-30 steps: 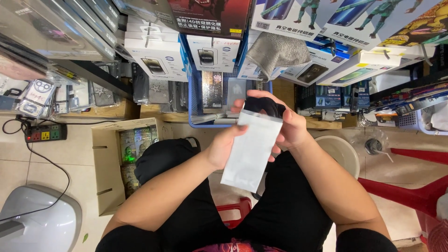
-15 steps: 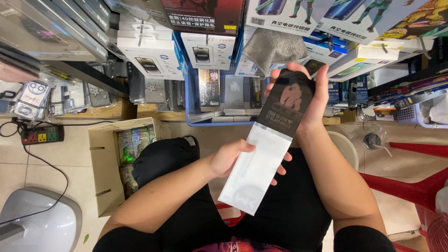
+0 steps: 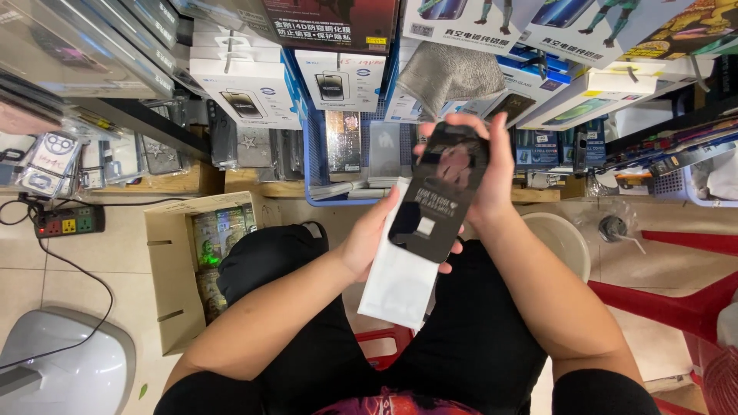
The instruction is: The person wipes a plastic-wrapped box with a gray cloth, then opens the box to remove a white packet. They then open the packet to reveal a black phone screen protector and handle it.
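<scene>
Nearest the camera, the seated person's black-clad knees [image 3: 461,346] and a red stool [image 3: 384,338] fill the lower centre. Above the lap, the left hand [image 3: 369,238] grips a white sleeve [image 3: 400,280] by its left edge, thumb on the front, the other fingers hidden behind. The right hand [image 3: 488,173] holds a black card [image 3: 438,192] by its far end, fingers curled over the top edge and thumb down the right side. The card lies tilted across the sleeve's far part, overlapping it. On the floor to the left stand an open carton [image 3: 173,269] of packets, a power strip [image 3: 69,221] and a white lidded bin [image 3: 61,369]; to the right, a white bowl [image 3: 565,242]. Farther off, a blue basket [image 3: 311,146] holds flat packs, with white boxes [image 3: 246,84] and a grey cloth [image 3: 450,73] on the shelves beyond.
</scene>
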